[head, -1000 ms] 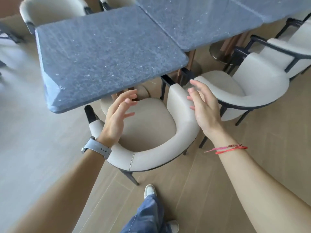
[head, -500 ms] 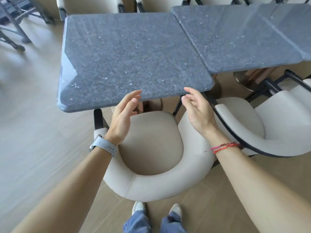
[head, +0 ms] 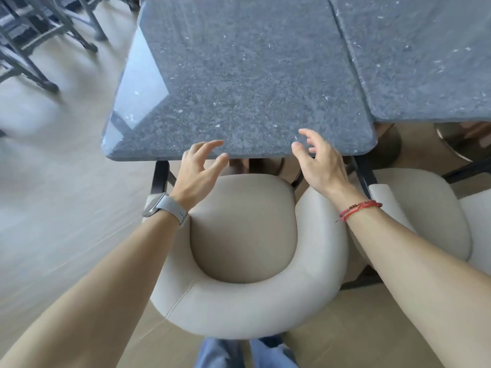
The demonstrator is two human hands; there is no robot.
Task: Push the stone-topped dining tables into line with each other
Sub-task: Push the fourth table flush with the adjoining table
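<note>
A dark grey stone-topped table (head: 239, 75) stands straight ahead, its near edge sticking out further toward me than that of the second stone-topped table (head: 425, 62) on its right. My left hand (head: 198, 170), with a grey watch on the wrist, hovers at the near edge with fingers spread and relaxed, holding nothing. My right hand (head: 318, 163), with a red string bracelet on the wrist, reaches over the same edge, fingers open above the stone. Whether either hand touches the top is unclear.
A cream armchair (head: 252, 301) sits between me and the table, its seat tucked under the edge. A second cream chair (head: 425, 221) stands to the right. Dark metal furniture legs (head: 39, 49) stand at the far left on the light wood floor.
I have stepped closer and squared up to the table. Both hands moved forward from over the chair to the table's near edge, still open.
</note>
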